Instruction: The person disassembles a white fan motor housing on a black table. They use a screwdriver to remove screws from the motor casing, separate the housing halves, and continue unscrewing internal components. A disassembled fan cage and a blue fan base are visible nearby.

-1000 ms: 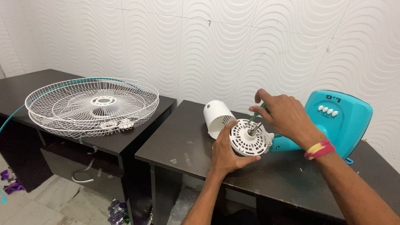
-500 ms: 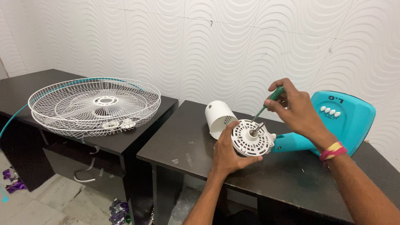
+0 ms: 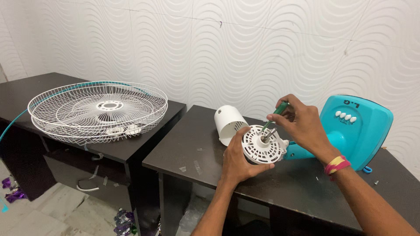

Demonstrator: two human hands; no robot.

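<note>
My left hand [image 3: 238, 159] grips the white round fan motor [image 3: 261, 145] from below, holding it over the dark table [image 3: 201, 153]. My right hand [image 3: 302, 124] holds a green-handled screwdriver [image 3: 275, 114] with its tip down on the motor's face, beside the metal shaft. The motor joins a teal neck that leads to the teal fan base [image 3: 356, 129] lying on the table to the right. A white motor cover [image 3: 229, 123] lies just behind the motor.
White wire fan grilles [image 3: 98, 109] are stacked on a second dark table at the left. Small scraps lie on the near table. A textured white wall stands behind. Below, the tiled floor holds purple scraps [image 3: 11, 190].
My right hand has lifted from the motor's top and now holds the screwdriver angled down onto the motor face. My left hand keeps its grip on the motor.
</note>
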